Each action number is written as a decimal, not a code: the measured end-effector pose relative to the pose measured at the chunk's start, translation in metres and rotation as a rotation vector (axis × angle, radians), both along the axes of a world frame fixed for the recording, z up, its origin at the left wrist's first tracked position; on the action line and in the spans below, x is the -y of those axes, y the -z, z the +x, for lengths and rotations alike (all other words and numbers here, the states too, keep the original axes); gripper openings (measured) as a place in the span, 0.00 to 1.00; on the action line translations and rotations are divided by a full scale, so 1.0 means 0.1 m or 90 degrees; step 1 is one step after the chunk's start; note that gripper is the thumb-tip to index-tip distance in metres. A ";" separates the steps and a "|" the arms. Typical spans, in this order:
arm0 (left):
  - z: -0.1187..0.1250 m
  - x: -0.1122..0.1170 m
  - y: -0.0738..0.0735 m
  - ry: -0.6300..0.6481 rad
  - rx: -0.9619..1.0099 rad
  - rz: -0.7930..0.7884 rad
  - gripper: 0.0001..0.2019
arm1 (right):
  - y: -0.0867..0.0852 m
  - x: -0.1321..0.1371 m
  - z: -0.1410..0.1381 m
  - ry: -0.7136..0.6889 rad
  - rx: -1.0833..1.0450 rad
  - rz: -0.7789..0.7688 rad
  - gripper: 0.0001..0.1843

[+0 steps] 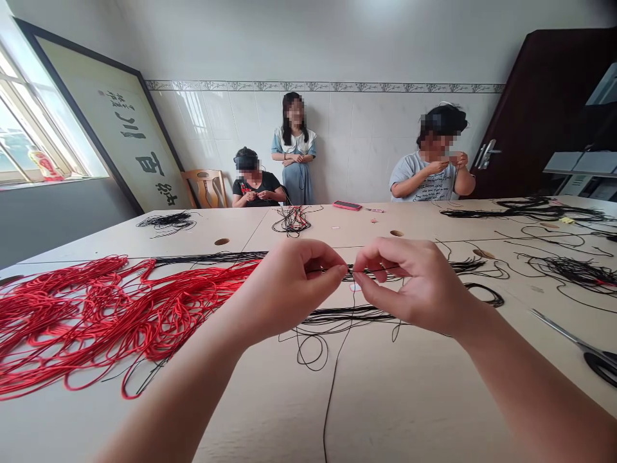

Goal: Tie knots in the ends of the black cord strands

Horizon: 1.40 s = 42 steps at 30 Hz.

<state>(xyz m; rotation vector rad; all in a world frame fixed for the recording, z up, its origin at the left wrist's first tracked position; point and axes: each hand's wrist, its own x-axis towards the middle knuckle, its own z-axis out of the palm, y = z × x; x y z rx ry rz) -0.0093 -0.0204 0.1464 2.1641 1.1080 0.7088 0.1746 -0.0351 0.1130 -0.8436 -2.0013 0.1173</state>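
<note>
Left hand (284, 289) and right hand (414, 283) held over a table (250, 411)
Fingertips (340, 271) are pinched shut on black cord (380, 270) (red cord (96, 315) is heaped alongside)

A black cord (373, 272) is pinched by the left hand (289, 289) and right hand (414, 283) above a pale table (270, 411); a red cord bundle (96, 315) is laid left, scissors (595, 357) near right.

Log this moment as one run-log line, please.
left hand: pinching thin black cord | right hand: pinching same cord | nearby: red cord pile, scissors
</note>
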 end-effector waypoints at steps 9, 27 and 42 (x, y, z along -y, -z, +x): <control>-0.01 0.05 0.01 0.011 -0.025 0.008 0.12 | 0.03 0.02 -0.01 0.033 -0.003 0.102 0.07; 0.01 0.07 -0.03 0.025 0.018 0.012 0.13 | 0.06 -0.01 0.02 0.041 0.001 0.111 0.04; 0.06 0.07 -0.02 -0.022 0.076 0.010 0.07 | 0.08 -0.04 0.04 0.006 -0.003 0.136 0.03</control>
